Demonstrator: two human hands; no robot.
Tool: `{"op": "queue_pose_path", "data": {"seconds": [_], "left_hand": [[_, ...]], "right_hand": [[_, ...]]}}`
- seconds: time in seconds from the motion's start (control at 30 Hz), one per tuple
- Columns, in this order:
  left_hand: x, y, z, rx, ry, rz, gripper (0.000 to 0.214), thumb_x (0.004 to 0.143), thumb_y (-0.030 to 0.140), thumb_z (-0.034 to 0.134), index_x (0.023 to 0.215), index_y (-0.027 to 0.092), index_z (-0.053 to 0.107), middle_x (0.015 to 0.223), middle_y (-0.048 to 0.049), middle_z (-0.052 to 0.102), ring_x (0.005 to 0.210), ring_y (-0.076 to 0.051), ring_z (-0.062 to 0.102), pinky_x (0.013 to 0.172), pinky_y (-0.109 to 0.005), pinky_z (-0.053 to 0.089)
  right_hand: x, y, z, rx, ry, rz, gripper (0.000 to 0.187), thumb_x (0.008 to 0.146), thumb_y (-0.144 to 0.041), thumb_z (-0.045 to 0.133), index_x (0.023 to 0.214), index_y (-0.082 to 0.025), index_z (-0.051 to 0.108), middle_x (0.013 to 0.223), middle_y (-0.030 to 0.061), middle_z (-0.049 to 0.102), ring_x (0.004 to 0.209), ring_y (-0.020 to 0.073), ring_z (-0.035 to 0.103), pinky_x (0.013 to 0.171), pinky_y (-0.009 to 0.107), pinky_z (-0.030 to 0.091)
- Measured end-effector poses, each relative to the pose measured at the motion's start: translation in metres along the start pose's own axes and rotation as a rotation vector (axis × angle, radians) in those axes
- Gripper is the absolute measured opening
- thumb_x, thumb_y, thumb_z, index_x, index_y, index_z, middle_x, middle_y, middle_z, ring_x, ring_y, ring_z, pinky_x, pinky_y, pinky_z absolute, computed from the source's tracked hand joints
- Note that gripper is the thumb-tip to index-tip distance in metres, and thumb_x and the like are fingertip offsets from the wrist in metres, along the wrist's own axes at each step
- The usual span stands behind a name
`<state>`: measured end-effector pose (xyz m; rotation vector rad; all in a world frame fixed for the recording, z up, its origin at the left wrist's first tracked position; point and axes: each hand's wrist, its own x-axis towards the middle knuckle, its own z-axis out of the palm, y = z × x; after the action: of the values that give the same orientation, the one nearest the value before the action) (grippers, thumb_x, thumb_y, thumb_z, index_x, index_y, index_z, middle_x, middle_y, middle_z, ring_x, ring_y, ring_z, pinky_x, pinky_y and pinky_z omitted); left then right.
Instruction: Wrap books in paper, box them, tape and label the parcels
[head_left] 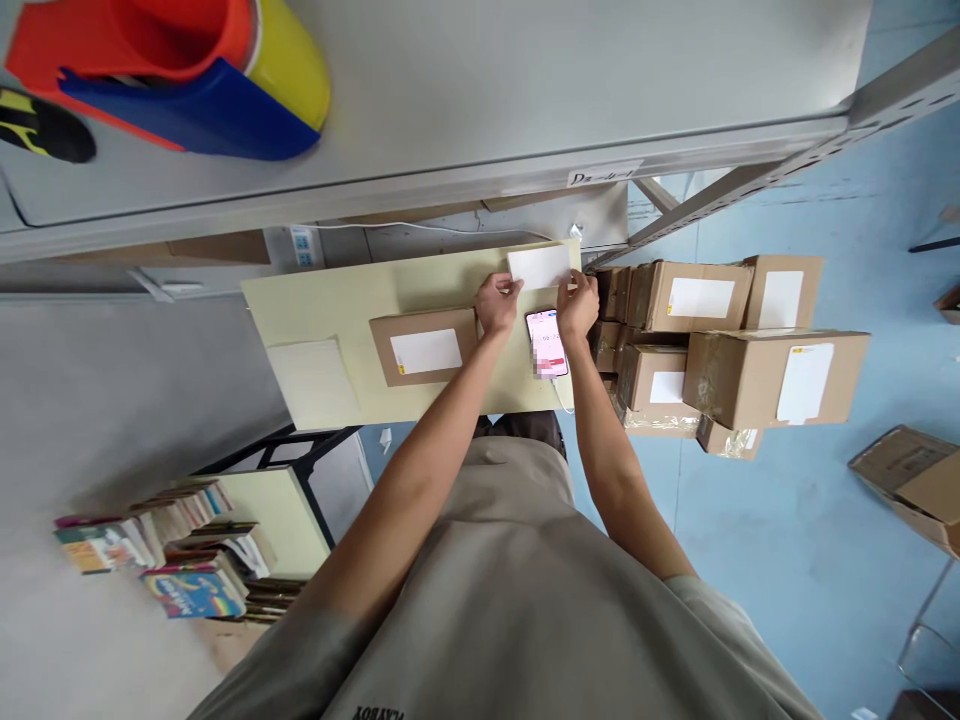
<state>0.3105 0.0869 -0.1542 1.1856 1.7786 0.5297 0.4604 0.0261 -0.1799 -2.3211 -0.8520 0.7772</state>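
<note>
Both my hands hold a white paper label [540, 266] at the far edge of a pale yellow table [322, 300]. My left hand [498, 303] pinches its left end, and my right hand [578, 303] pinches its right end. Between my hands a phone [547, 343] with a lit pink screen lies on the table, a white cable running from its near end. Left of my left hand lies a flat cardboard box [424, 345] with a white label on top.
A stack of labelled cardboard boxes [739, 345] stands on the blue floor right of the table. White sheets [315, 378] lie on the table's left. A grey metal shelf [450, 120] carries a red, blue and yellow tape dispenser [172, 70]. Books [172, 555] are piled lower left.
</note>
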Motion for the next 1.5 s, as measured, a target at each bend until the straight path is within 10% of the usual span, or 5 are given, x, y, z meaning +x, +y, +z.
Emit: {"op": "queue_pose_path", "data": {"seconds": [0.43, 0.67, 1.0, 1.27, 1.5], "left_hand": [[-0.027, 0.036, 0.000, 0.077, -0.257, 0.410, 0.022, 0.109, 0.013, 0.065, 0.108, 0.020, 0.086, 0.117, -0.0108, 0.082, 0.111, -0.026, 0.078, 0.097, -0.034, 0.064], [-0.008, 0.029, 0.027, 0.322, -0.419, 0.630, 0.054, 0.107, 0.022, 0.070, 0.161, 0.016, 0.069, 0.178, -0.0205, 0.057, 0.170, -0.039, 0.048, 0.144, -0.056, 0.038], [0.016, 0.023, 0.064, 0.488, -0.559, 0.602, 0.092, 0.097, 0.041, 0.085, 0.177, 0.010, 0.053, 0.190, -0.0232, 0.039, 0.176, -0.051, 0.034, 0.146, -0.068, 0.031], [0.014, 0.037, 0.074, 0.496, -0.532, 0.513, 0.093, 0.097, 0.048, 0.084, 0.176, 0.009, 0.052, 0.190, -0.0267, 0.036, 0.175, -0.051, 0.036, 0.145, -0.066, 0.032], [-0.029, 0.069, 0.008, 0.130, -0.715, 0.172, 0.076, 0.084, 0.034, 0.083, 0.156, 0.013, 0.070, 0.170, -0.0238, 0.064, 0.163, -0.045, 0.056, 0.138, -0.060, 0.045]], "right_hand": [[0.011, -0.037, -0.012, 0.188, -0.066, -0.207, 0.065, 0.111, -0.079, 0.060, 0.129, -0.019, 0.078, 0.126, 0.0166, 0.079, 0.117, 0.0315, 0.077, 0.113, 0.053, 0.064], [0.049, 0.004, -0.055, 0.187, 0.047, -0.118, 0.063, 0.118, -0.073, 0.045, 0.132, -0.018, 0.073, 0.117, 0.0162, 0.081, 0.118, 0.0345, 0.079, 0.109, 0.055, 0.064], [0.081, 0.031, -0.047, 0.054, 0.039, 0.023, 0.048, 0.119, -0.060, 0.052, 0.116, -0.018, 0.074, 0.115, 0.0208, 0.083, 0.117, 0.0382, 0.080, 0.108, 0.053, 0.064], [0.017, 0.043, -0.060, 0.168, 0.358, 0.340, 0.071, 0.120, -0.058, 0.018, 0.132, -0.013, 0.072, 0.135, 0.0316, 0.076, 0.132, 0.0443, 0.077, 0.111, 0.062, 0.064], [-0.080, -0.009, -0.108, 0.684, 0.309, 0.104, 0.059, 0.102, -0.083, 0.066, 0.102, -0.025, 0.068, 0.104, 0.0077, 0.076, 0.103, 0.0249, 0.074, 0.095, 0.043, 0.069]]}}
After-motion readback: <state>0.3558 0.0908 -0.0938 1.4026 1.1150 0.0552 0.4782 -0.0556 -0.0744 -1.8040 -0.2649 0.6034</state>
